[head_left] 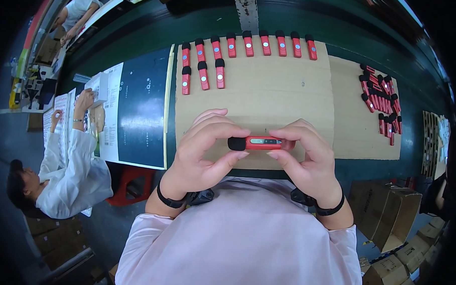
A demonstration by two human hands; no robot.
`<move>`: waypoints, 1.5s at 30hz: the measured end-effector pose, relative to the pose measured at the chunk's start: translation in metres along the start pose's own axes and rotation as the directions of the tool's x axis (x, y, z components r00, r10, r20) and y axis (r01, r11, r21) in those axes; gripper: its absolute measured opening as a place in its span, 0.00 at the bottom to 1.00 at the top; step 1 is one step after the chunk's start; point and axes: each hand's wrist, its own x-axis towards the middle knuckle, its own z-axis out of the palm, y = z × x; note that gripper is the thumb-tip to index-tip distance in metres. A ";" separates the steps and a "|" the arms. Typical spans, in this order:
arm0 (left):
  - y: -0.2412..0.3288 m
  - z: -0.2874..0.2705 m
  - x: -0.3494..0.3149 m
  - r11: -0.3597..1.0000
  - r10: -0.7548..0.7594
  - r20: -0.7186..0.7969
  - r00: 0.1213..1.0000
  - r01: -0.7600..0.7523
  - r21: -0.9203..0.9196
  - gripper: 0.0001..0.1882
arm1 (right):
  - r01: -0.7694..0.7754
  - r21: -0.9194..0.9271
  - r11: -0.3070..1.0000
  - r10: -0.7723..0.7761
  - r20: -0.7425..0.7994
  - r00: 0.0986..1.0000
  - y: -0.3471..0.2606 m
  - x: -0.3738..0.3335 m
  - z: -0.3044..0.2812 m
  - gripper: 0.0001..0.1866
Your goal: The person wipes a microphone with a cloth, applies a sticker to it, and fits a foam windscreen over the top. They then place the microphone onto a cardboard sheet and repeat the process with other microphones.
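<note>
Level in front of my chest lies a small red microphone (264, 143) with a black foam tip, its side strip facing up. My left hand (206, 144) pinches it at the foam end between thumb and fingers. At the opposite, red end, my right hand (306, 151) grips it the same way. Beyond my hands, a row of similar red microphones (249, 46) stretches along the far edge of a cardboard sheet (270, 93). Under the row's left end lie three more microphones (203, 79), each with a pale round spot.
A loose heap of red microphones (381, 100) covers part of a second cardboard piece (357, 117) at right. Dark and white printed sheets (144, 104) lie left. A co-worker in white (79, 167) sits beyond a red stool (133, 187). Cardboard boxes (386, 213) stand at lower right.
</note>
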 end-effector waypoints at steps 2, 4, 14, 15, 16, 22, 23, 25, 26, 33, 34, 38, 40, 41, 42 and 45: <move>0.004 0.003 0.003 1.000 -0.014 -0.014 1.000 0.014 0.001 0.17 | 0.051 -0.030 0.998 -0.051 -0.024 0.998 0.001 0.000 0.001 0.17; 0.007 0.003 0.005 1.000 -0.021 -0.019 1.000 0.021 0.001 0.16 | 0.075 -0.044 0.996 -0.077 -0.036 0.996 0.002 0.000 0.002 0.17; 0.001 0.002 0.009 0.998 0.050 0.012 0.999 -0.050 0.026 0.16 | 0.158 -0.084 0.984 -0.162 -0.039 0.986 0.001 0.004 0.003 0.16; 0.001 0.002 0.009 0.998 0.051 0.005 0.999 -0.051 0.025 0.16 | 0.162 -0.084 0.983 -0.166 -0.043 0.985 0.001 0.004 0.003 0.16; 0.003 0.003 0.010 0.998 0.051 0.005 0.999 -0.051 0.026 0.16 | 0.162 -0.084 0.983 -0.166 -0.043 0.985 0.002 0.005 0.002 0.16; 0.005 0.007 0.013 1.000 -0.023 0.009 1.000 0.023 0.003 0.13 | 0.207 -0.090 0.974 -0.212 -0.053 0.976 -0.001 0.007 0.001 0.16; 0.004 0.008 0.012 1.000 -0.027 0.018 0.999 0.027 0.003 0.13 | 0.193 -0.064 0.979 -0.197 -0.065 0.978 -0.003 0.008 0.002 0.16; 0.003 0.011 0.012 0.999 -0.027 0.014 1.000 0.027 -0.023 0.13 | 0.191 -0.044 0.981 -0.194 -0.062 0.979 -0.005 0.009 0.002 0.15; 0.002 0.012 0.012 0.998 -0.029 0.014 1.000 0.029 -0.049 0.14 | 0.187 -0.022 0.982 -0.188 -0.061 0.980 -0.006 0.010 0.003 0.15; -0.006 0.008 0.009 0.998 0.052 -0.049 0.997 -0.054 -0.039 0.15 | 0.275 -0.134 0.952 -0.266 0.084 0.960 -0.019 0.032 0.005 0.13; -0.007 0.004 0.006 0.998 0.055 -0.050 0.997 -0.056 -0.019 0.16 | 0.279 -0.149 0.949 -0.263 0.120 0.957 -0.022 0.037 0.006 0.13; -0.011 -0.015 -0.014 0.998 -0.056 -0.120 0.991 0.059 0.024 0.16 | 0.229 -0.162 0.960 -0.192 0.218 0.957 -0.023 0.056 0.013 0.12; -0.017 -0.025 -0.027 0.993 -0.110 -0.173 0.979 0.116 0.021 0.17 | 0.209 -0.174 0.962 -0.159 0.265 0.951 -0.015 0.067 0.015 0.12; -0.021 -0.030 -0.034 0.986 -0.137 -0.196 0.971 0.154 0.071 0.16 | 0.225 -0.250 0.942 -0.152 0.281 0.948 -0.007 0.073 0.016 0.11; -0.027 -0.035 -0.042 0.974 -0.165 -0.219 0.962 0.195 0.120 0.16 | 0.241 -0.323 0.915 -0.145 0.294 0.945 0.001 0.080 0.016 0.11; -0.042 -0.043 -0.062 0.948 -0.213 -0.304 0.928 0.272 0.166 0.17 | 0.305 -0.452 0.838 -0.160 0.331 0.930 0.018 0.101 0.019 0.11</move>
